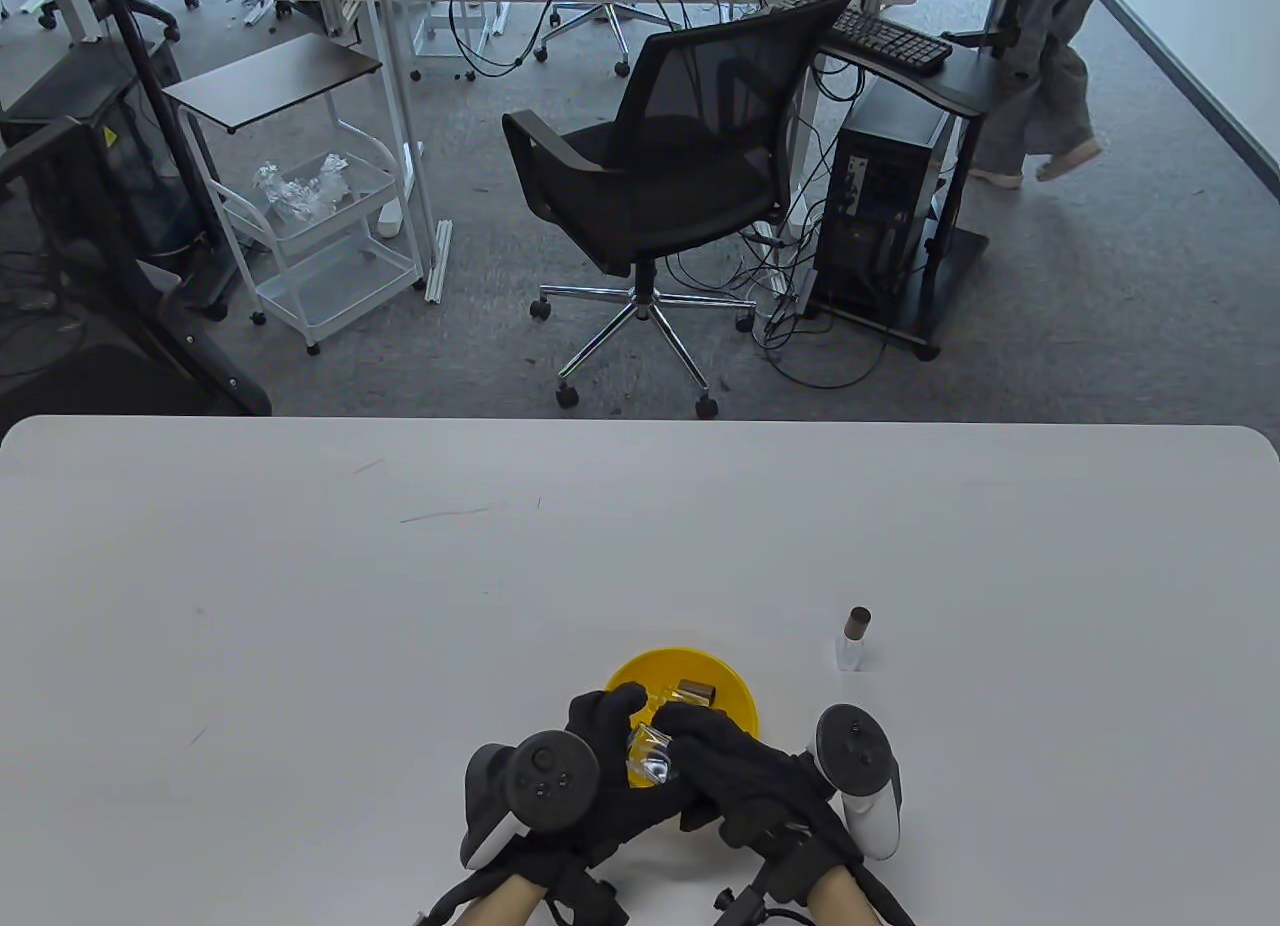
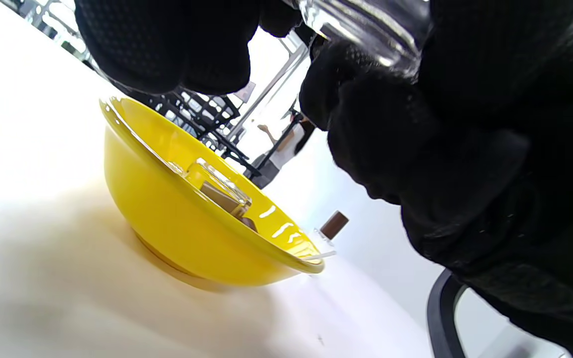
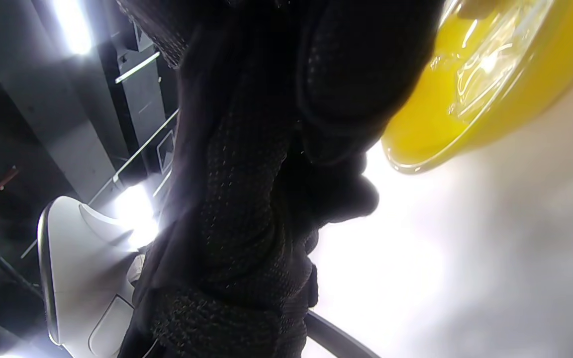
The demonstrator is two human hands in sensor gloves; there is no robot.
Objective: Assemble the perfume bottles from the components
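- A small clear glass perfume bottle [image 1: 650, 754] is held between two gloved hands, just above the near rim of a yellow bowl [image 1: 735, 688], at the near edge of the white table [image 1: 300, 616].
- The left hand [image 1: 610, 766], in a black glove, curls its fingers round the bottle from the left; its grip closes on the glass.
- The right hand [image 1: 745, 776], also in a black glove, meets the bottle from the right, its fingers bent over the top. Its grip pinches the same bottle, though the fingertips are partly hidden.
- From the left wrist view the glass bottle [image 2: 366, 25] shows at the top edge, wedged between dark gloved fingers [image 2: 177, 44].
- Each hand carries a tracker on its back: a dark round one on the left [image 1: 545, 776], a dark and white one on the right [image 1: 860, 776].
- Inside the bowl lie more parts: another clear glass piece [image 2: 219, 191] and a brown cap [image 1: 697, 688].
- To the right of the bowl, a little apart from it, a finished bottle with a brown cap [image 1: 856, 638] stands upright on the table.
- Beyond the table's far edge is grey carpet with a black office chair [image 1: 660, 176], a white trolley [image 1: 320, 236], and a computer tower [image 1: 880, 206] on a stand with a keyboard [image 1: 890, 38].
- A person [image 1: 1040, 76] walks at the far right of the room.
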